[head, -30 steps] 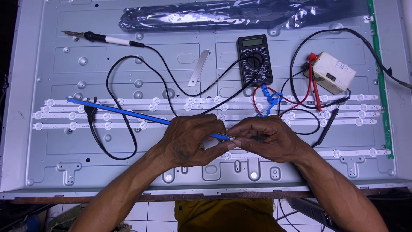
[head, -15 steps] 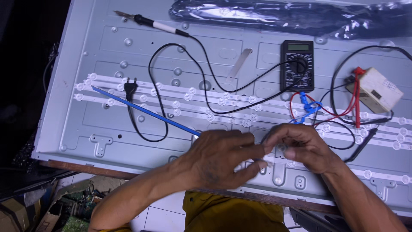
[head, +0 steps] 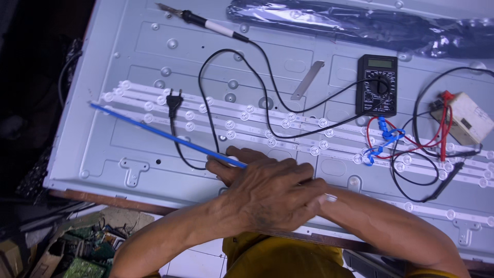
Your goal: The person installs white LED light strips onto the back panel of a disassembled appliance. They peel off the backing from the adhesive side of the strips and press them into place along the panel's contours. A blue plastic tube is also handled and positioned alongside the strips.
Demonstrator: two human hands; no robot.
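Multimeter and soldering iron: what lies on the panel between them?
In the head view, between the multimeter and the soldering iron lie a small flat grey metal strip and the iron's looping black cord.

Even, cool light is falling from overhead, brightening the pale metal panel. Soft shadows are sitting under the hands. The left edge is fading dark; focus is holding reasonably sharp.

Left hand crossed over right forearm

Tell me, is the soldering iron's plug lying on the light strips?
Yes, the black plug rests across the white light strips, far from both hands.
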